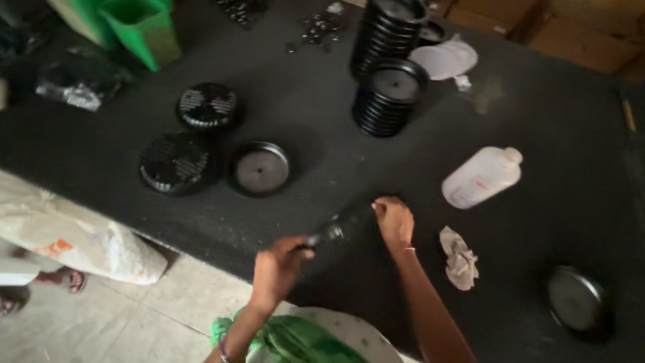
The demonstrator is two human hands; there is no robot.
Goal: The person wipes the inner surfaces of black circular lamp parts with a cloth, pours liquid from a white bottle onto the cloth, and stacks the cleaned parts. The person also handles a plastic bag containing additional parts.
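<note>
My left hand [279,265] grips the near end of a dark, blurred cylindrical object [339,228] above the black table [302,114]. My right hand [394,220] is closed on its far end. A crumpled grey rag [460,259] lies just right of my right wrist. A white plastic bottle [482,176] lies on its side beyond it.
Two stacks of black round lids [390,97] stand at the back. Two ribbed black discs [176,163] and a flat round lid [261,168] lie at left. Another round lid [576,300] sits at right. A green bin [141,27], a white sack [74,232] and a sandalled foot [64,279] are at left.
</note>
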